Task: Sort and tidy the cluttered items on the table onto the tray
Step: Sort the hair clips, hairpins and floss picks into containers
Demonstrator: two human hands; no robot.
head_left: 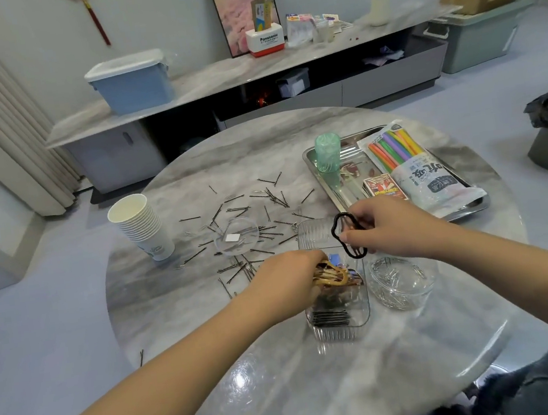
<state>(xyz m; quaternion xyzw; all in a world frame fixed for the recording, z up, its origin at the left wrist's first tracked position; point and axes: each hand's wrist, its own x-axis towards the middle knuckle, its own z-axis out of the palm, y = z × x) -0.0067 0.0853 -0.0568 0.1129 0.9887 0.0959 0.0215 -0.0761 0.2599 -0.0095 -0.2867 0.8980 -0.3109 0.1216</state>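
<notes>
Right now you are holding a black clip (347, 234) in your right hand (384, 228), fingers pinching it above a clear ribbed box (341, 328) near the middle of the table (286, 378). Your left hand (289, 283) is gripping an amber claw clip (332, 274) over that same box, where dark hairpins are lying at the near end. Loose bobby pins (242, 211) are lying scattered across the table beyond your hands, around a small clear lid (236, 236). A stack of paper cups (142, 225) is standing to the left. The tray (311, 159) is sitting at the right, carrying a green cup (327, 150), a straw pack (412, 166) and a card box (384, 187). A clear bowl (400, 281) of paper clips is sitting just beside the box.
</notes>
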